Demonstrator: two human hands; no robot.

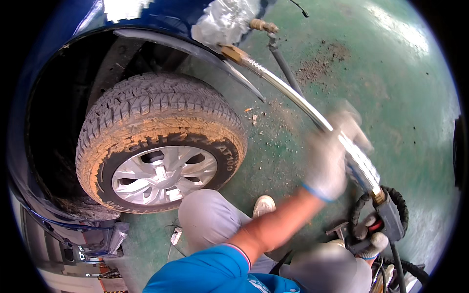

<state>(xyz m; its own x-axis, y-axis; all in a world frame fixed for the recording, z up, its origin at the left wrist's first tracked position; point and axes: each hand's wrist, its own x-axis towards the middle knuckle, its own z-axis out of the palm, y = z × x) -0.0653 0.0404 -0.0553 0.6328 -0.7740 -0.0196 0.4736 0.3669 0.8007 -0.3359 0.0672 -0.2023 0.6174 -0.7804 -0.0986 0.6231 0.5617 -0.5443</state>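
Note:
A long silver tube (293,97) runs diagonally from a grey power tool (391,217) to a brass end (234,52) at the bare silver patch (212,24) on a blue vehicle panel. My gloved left hand (328,158) is motion-blurred over the tube's lower half, its fingers too smeared to read. My gloved right hand (375,240) grips the grey tool at lower right. A dark hose (398,263) hangs from that tool. Behind the tube, a grey hose with a brass fitting (264,25) rises to the panel.
A mud-caked tyre (115,129) with a silver wheel sits in the wheel arch beside my knee. The green floor (391,97) has scattered dirt. A small white object (176,236) with a cord lies near the wheel, and a hammer-like tool (337,229) lies by the coiled hose.

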